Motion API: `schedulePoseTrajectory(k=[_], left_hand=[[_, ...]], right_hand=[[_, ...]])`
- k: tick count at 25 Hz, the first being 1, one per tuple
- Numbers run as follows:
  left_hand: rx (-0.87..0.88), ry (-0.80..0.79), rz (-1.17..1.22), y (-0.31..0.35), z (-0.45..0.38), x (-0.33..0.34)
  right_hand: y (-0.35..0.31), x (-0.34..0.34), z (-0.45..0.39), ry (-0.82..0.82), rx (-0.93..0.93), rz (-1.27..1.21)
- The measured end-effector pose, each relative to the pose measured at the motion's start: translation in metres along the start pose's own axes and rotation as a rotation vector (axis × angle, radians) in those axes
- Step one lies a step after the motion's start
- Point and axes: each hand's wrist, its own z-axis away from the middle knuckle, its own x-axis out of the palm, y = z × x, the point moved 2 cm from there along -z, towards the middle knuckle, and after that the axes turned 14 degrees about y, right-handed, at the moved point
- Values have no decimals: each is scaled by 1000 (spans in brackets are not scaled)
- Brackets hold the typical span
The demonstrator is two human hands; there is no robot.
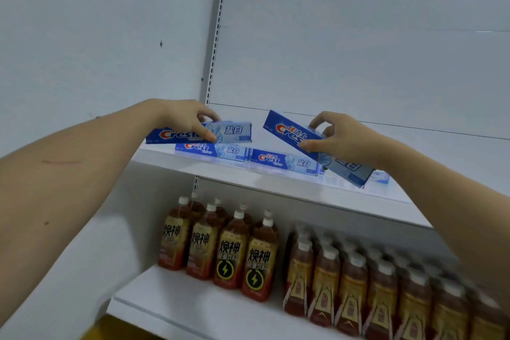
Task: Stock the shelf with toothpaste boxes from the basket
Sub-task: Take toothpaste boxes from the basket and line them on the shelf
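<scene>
Head view as I watch remotely, left hand gripping a toothpaste box above the white shelf, right hand clasping a tilted box over two shelved boxes.

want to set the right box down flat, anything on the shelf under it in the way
Yes. The tilted toothpaste box in the right hand hangs over a box lying flat at the front and another pale box behind its lower end. The bare shelf further right looks free.
</scene>
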Motion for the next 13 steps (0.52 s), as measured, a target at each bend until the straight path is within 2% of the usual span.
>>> schedulePoseTrajectory(k=[2, 5, 9, 13], left_hand=[[33, -51, -72, -27, -29, 17], [56, -116, -60, -67, -69, 39], [115, -234, -84, -86, -108, 56], [156, -262, -114, -91, -127, 65]], right_hand=[[0, 18, -30, -15, -8, 102], [2, 57, -70, -105, -1, 186], [13, 103, -102, -241, 0, 324], [26, 132, -120, -266, 9, 425]])
